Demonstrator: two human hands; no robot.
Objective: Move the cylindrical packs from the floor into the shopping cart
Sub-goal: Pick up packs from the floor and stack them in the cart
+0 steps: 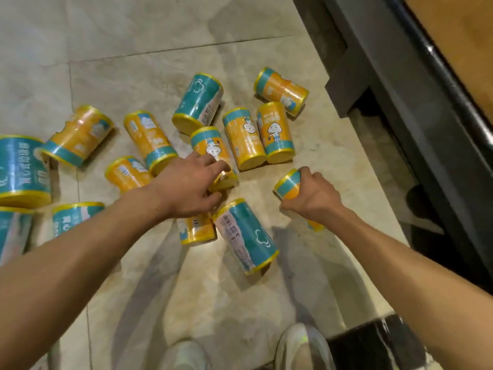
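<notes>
Glossy orange cylindrical packs (pixel 244 138) carry teal bands, yellow rims and a white cartoon figure; larger teal cylindrical packs (pixel 198 101) show white clouds. Beige marbled floor tiles (pixel 133 30); white shoes (pixel 301 348).

Right hand (pixel 313 194) clasps an orange pack (pixel 289 184); left hand (pixel 190 186) touches another pack (pixel 213 153).

A pale tiled floor (pixel 160 28) carries scattered orange packs (pixel 149 140) and teal packs (pixel 198 101), all lying on their sides.

The left edge cuts off two teal plastic-wrapped cylindrical packs (pixel 22 169) (pixel 12 231). The right hand (pixel 313 194) hides most of a small orange cylindrical pack (pixel 288 184). Label print is too blurred to read.
</notes>
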